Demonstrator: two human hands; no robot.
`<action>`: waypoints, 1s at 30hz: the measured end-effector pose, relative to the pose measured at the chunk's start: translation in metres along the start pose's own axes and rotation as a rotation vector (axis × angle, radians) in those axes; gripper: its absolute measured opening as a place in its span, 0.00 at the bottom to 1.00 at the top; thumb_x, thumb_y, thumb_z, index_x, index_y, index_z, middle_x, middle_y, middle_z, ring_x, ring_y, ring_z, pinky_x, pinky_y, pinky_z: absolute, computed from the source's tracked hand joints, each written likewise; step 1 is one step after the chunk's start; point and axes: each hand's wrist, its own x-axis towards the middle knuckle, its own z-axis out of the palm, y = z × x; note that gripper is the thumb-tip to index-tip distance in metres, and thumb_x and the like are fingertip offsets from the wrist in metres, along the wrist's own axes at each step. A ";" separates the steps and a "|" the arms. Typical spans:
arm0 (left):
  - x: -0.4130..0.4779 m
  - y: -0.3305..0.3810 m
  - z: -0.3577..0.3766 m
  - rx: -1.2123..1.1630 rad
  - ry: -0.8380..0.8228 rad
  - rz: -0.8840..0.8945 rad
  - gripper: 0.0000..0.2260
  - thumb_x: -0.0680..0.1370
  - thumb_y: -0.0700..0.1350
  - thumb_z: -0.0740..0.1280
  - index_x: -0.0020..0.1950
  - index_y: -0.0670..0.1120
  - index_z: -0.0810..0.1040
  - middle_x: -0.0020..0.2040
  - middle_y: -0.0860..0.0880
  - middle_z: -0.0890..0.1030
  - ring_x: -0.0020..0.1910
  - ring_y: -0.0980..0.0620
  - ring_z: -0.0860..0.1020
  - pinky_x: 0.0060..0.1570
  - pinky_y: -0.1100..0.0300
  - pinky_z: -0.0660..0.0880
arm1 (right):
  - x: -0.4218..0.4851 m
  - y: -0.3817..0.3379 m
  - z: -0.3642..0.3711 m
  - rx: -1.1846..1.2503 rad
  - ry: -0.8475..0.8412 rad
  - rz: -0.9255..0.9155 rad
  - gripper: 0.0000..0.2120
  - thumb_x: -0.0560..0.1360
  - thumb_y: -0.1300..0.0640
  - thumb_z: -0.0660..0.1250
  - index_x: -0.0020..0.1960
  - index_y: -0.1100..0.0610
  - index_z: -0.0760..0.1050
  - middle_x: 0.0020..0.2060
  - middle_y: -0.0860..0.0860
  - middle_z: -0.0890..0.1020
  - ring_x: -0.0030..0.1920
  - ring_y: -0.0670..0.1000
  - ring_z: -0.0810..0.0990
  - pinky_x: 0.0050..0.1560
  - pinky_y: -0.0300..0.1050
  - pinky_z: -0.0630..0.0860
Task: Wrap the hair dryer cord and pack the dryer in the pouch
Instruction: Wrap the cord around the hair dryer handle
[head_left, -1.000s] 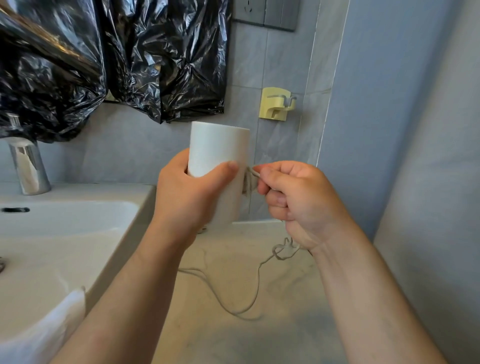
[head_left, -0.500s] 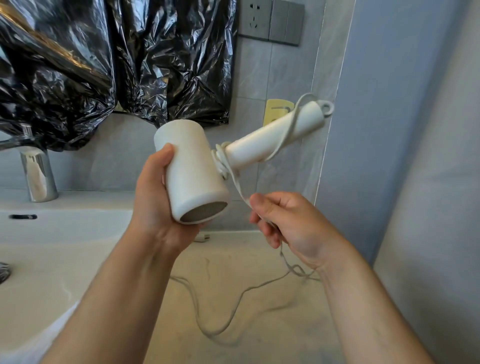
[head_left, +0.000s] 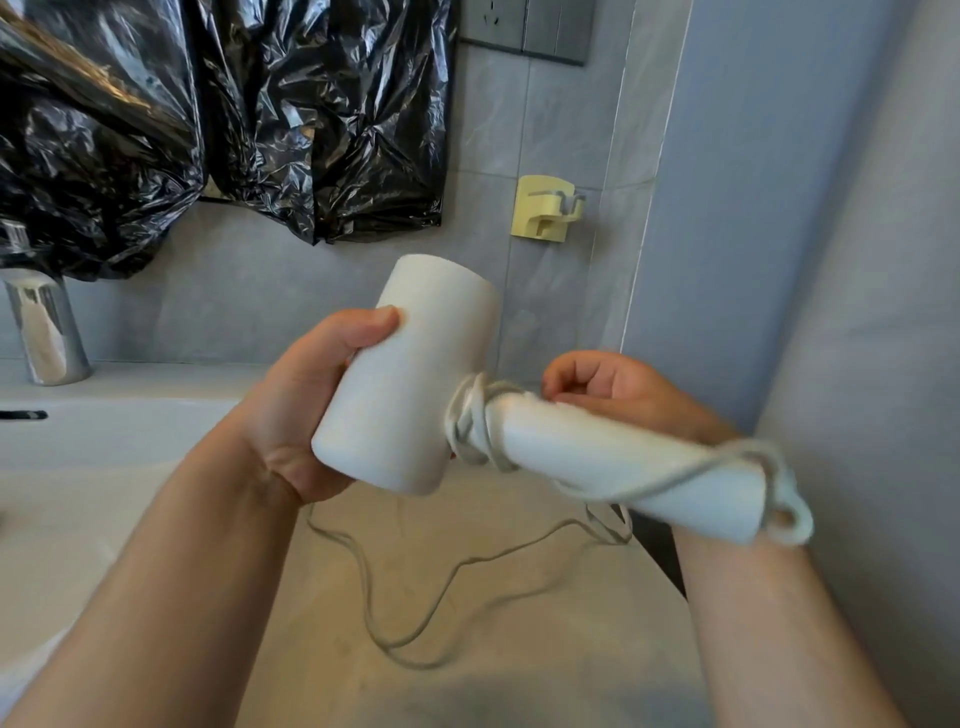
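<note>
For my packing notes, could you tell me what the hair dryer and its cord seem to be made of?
The hair dryer looks like matte white plastic: smooth, even, seamless, no glare. The cord seems to be pale grey rubbery sheathing, since it bends in tight loops round the handle and lies limp on the counter.

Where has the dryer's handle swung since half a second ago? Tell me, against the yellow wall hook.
Yes. The handle has swung down: it was level with the yellow wall hook, and now points low and right, well below it.
</note>
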 end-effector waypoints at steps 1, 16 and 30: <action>-0.001 0.000 0.000 0.047 -0.021 -0.024 0.32 0.48 0.56 0.82 0.48 0.43 0.86 0.41 0.41 0.85 0.35 0.44 0.84 0.32 0.53 0.81 | -0.002 0.000 0.001 -0.013 -0.035 0.036 0.18 0.52 0.46 0.83 0.35 0.51 0.82 0.29 0.49 0.82 0.28 0.44 0.79 0.28 0.34 0.74; 0.004 0.003 0.023 0.703 0.415 0.146 0.19 0.57 0.54 0.76 0.44 0.47 0.84 0.37 0.48 0.85 0.34 0.49 0.83 0.33 0.56 0.77 | 0.012 -0.007 0.048 -0.633 0.515 0.119 0.12 0.76 0.67 0.57 0.42 0.56 0.76 0.31 0.57 0.82 0.25 0.51 0.79 0.32 0.46 0.79; 0.011 0.000 0.028 0.028 0.637 0.474 0.21 0.64 0.56 0.72 0.50 0.44 0.82 0.42 0.44 0.84 0.39 0.46 0.82 0.40 0.50 0.78 | 0.024 -0.004 0.060 0.351 0.486 0.097 0.12 0.67 0.50 0.71 0.38 0.55 0.70 0.24 0.49 0.73 0.21 0.44 0.66 0.19 0.33 0.59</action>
